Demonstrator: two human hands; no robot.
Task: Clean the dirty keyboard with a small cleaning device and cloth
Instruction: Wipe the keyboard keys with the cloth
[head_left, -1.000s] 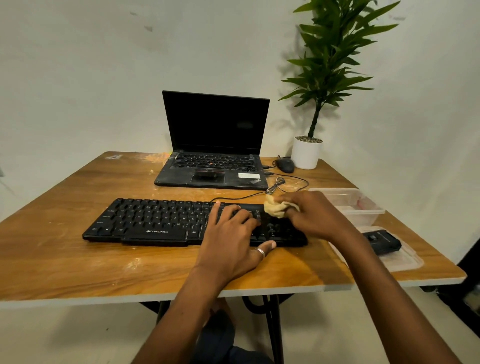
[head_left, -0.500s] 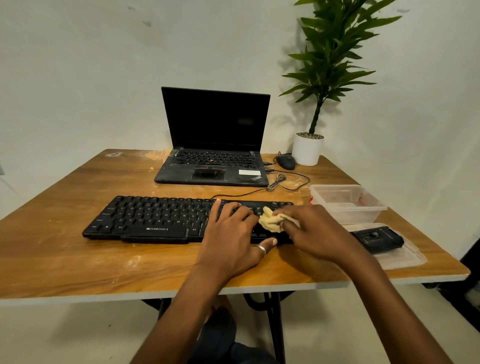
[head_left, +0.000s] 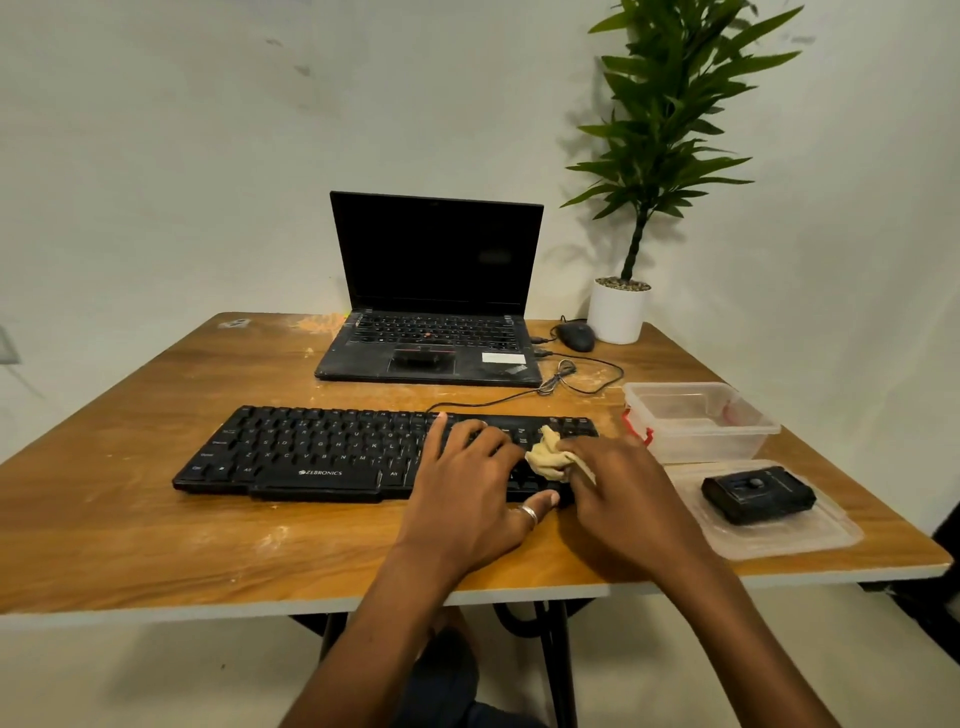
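Head view: right hand (head_left: 621, 499) presses cloth (head_left: 549, 458) onto keyboard (head_left: 322, 452).

You can read "ZEBRONICS" in white on the near edge of the black keyboard (head_left: 322, 452); "Alt" marks keys either side.

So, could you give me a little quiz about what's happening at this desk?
1. True or false: the right hand holds the cloth on the keyboard, at its right end.
2. The small black device lies: A in the right hand, B on the flat clear lid, C on the keyboard?
3. Which hand wears a ring?
Key: 1 true; 2 B; 3 the left hand.
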